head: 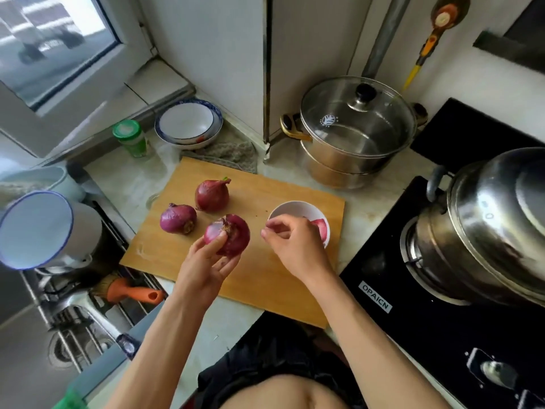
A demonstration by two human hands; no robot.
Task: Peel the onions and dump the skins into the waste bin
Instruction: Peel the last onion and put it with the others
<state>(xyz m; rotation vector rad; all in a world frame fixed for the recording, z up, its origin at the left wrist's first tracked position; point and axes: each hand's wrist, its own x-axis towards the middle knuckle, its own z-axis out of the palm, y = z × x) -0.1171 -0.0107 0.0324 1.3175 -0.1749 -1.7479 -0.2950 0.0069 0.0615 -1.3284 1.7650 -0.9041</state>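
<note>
Bare forearms reach up from the lower edge of the view over the pale stone surface (230, 323).

Hands, two:
- Left hand (206, 262): grasping a red onion (228, 234) from below, thumb across its near face, held just above the chopping board; root end tilted up, outer skin partly broken.
- Right hand (292, 246): fingers curled, thumb and forefinger tips drawn together beside the held onion, apart from it. Whether a scrap of skin is pinched there cannot be told.

Wooden chopping board (265, 278), one, lying on the surface between sink and hob.

On the board:
- Red onion with green sprout (211, 195), unpeeled, far side.
- Purple onion (177, 218), unpeeled, left of the held one.
- Small white bowl (290, 206), right end of board, partly behind the right hand; reddish onion skin (321, 228) inside.

Around the board:
- Stacked blue-rimmed bowls (188, 124) and green-capped jar (129, 138), far left.
- Grey cloth (233, 156) at the board's far edge.
- Glass-lidded steel steamer pot (354, 134), far right.
- Black gas hob (413, 305) carrying a large steel pot (495, 231).
- Orange-handled brush (132, 293) on the sink rack, left.
</note>
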